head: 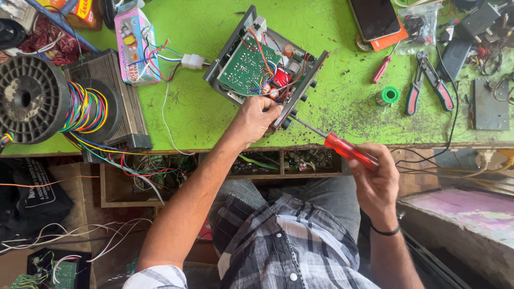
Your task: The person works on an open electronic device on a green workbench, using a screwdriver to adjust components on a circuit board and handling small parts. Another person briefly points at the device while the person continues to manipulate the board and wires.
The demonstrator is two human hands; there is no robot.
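An open metal amplifier chassis (214, 67) with a green circuit board (243, 67) and coloured wires lies tilted on the green workbench (342, 101). My left hand (256, 118) grips its near front corner beside the black knobs. My right hand (377, 179) holds a red-handled screwdriver (348, 151), whose metal shaft points up-left with the tip at the chassis's front panel.
A black spool of coloured wire (32, 99) stands at the left by a ribbed grey case (115, 91). A pink box (134, 43), a phone (375, 18), a small red screwdriver (382, 68), a green solder reel (390, 95) and red-handled pliers (425, 83) lie around. Open drawers with parts sit under the bench edge.
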